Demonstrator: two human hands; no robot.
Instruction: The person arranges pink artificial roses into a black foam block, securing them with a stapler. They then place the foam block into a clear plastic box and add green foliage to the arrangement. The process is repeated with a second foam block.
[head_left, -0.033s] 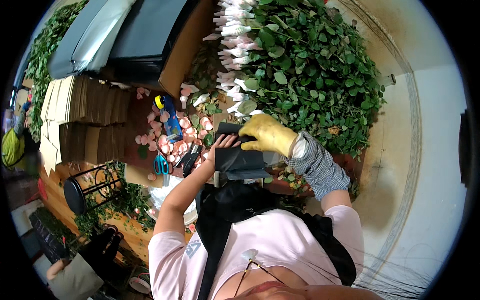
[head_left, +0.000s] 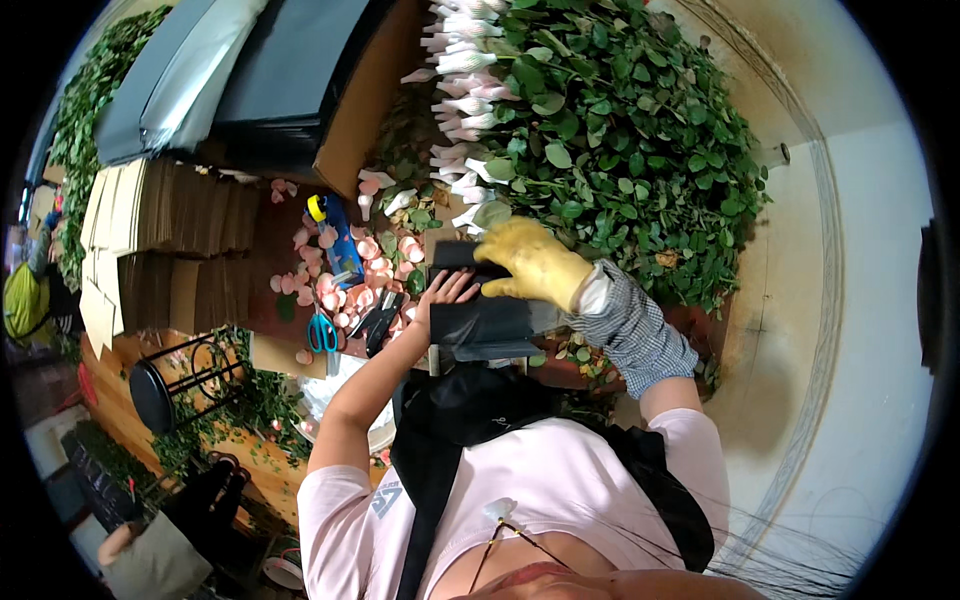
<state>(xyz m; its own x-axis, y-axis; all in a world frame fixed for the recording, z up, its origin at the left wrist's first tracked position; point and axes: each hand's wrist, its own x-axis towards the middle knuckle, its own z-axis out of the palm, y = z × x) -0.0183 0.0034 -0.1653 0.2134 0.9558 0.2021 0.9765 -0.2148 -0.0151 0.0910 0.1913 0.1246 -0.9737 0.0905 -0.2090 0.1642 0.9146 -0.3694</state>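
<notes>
A dark wrapping sheet lies folded on the work table before me, with a translucent strip along part of it. My left hand is bare and rests on the sheet, its fingers stretched out side by side. Just to its right, my right hand wears a yellow rubber glove and a checked sleeve cover. Its thumb and fingers are spread over the sheet's far part. Beyond both hands, rose stems with green leaves are piled up, their pale pink heads in white netting pointing left.
Pink petals litter the table around a blue tape dispenser, blue-handled scissors and a black stapler. Stacked cardboard and dark sheets stand at left. A black stool and another person are lower left.
My gloved right hand has shifted slightly left and away from me, with its fingers spread wider. My left hand stays on the sheet, moved only slightly.
</notes>
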